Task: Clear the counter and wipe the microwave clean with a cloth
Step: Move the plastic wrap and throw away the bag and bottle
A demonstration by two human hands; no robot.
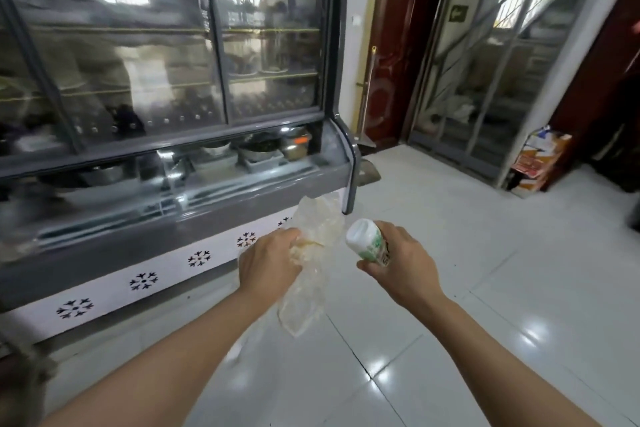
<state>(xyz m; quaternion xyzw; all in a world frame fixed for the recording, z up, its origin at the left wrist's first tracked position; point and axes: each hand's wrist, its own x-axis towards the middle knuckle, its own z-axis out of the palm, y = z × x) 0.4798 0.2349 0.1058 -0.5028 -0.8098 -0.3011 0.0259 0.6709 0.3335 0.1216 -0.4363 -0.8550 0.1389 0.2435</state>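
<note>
Head cam view, looking down at both arms stretched out over a glossy white tiled floor [467,288]. Left hand [268,262] has its fingers curled round a crumpled clear plastic bag [311,253], which sticks up above the fist and hangs down below it, with something pale yellowish bunched inside near the grip. Right hand [398,262] is wrapped round a small white plastic bottle with a green label [367,242], tipped so its white cap points up and left toward the bag; the two are just beside each other, can't tell if they touch. Off to the left stands a big grey glass-fronted display fridge [173,80] with metal bowls on its lower shelf and a white base panel with black snowflake cut-outs. A dark red wooden door [398,45] is behind, and a colourful cardboard box [540,163] sits on the floor at the right.
</note>
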